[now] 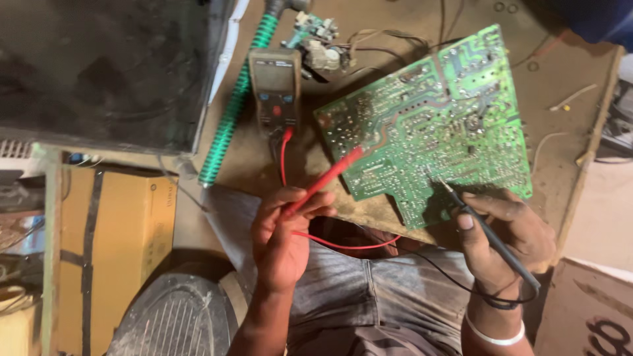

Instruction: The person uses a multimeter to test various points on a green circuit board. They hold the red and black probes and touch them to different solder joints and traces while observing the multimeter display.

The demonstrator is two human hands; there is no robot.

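your left hand pinches the red probe, your right hand grips the black probe on the green circuit board; a slipping tip could bridge neighbouring solder joints.

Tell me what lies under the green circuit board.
The green circuit board lies on a brown workbench, solder side up. Its near corner overhangs the edge above the person's lap. Its component side and whatever sits beneath its middle are covered.
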